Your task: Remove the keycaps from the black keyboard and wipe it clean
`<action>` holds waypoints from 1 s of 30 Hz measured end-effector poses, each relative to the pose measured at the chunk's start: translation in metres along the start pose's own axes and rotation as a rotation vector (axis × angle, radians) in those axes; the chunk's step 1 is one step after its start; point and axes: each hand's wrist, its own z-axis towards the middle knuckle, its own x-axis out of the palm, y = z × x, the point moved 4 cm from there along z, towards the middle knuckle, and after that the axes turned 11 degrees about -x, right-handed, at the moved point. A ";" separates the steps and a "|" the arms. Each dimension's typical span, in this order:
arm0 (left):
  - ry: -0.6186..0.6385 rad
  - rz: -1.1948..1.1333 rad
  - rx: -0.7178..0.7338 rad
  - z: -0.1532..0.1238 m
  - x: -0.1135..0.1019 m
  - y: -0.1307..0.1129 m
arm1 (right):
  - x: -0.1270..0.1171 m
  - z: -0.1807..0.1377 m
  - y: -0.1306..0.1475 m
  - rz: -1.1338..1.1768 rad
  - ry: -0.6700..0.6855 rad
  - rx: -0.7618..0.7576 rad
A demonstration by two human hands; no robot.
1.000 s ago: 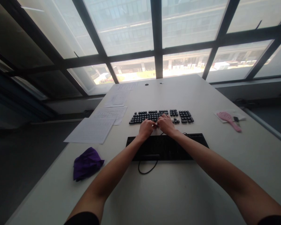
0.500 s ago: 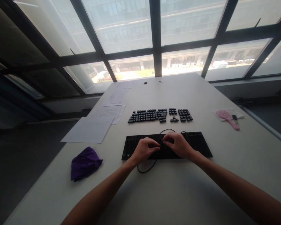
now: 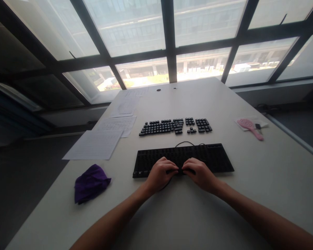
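Observation:
Both my hands rest at the near edge of a black keyboard frame with its keys stripped off. My left hand and my right hand have curled fingers, fingertips almost meeting. Between them they pinch a long black keycap down at the frame's front row; it is hard to tell apart from the frame. Beyond the frame, loose black keycaps lie laid out in keyboard order on the white table. A thin black cable loops out from the frame's far edge.
A crumpled purple cloth lies to the left of my left forearm. Printed paper sheets run along the table's left side. A pink hairbrush and small items sit at the right edge. Large windows stand behind the table.
My hands came back from the laid-out keycaps toward me, carrying a dark piece, and lowered onto the front row of the keyboard frame. The camera tilted down slightly.

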 end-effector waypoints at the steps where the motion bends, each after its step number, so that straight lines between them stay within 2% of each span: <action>1: -0.004 0.023 0.027 -0.001 0.001 -0.002 | 0.000 0.000 0.001 -0.015 0.003 -0.009; 9: -0.028 0.265 0.152 -0.007 0.008 -0.008 | 0.004 0.002 0.010 -0.195 0.083 -0.120; 15: -0.033 0.358 0.184 -0.012 0.008 -0.010 | 0.005 0.000 0.012 -0.290 0.095 -0.128; 24: -0.054 0.370 0.208 -0.018 0.013 -0.009 | 0.003 -0.006 0.010 -0.315 0.105 -0.102; 28: -0.080 0.280 0.178 -0.017 0.011 -0.009 | 0.000 -0.008 0.012 -0.247 0.080 -0.093; 30: -0.106 0.193 0.133 -0.012 0.005 -0.009 | -0.005 -0.006 0.010 -0.196 0.024 -0.078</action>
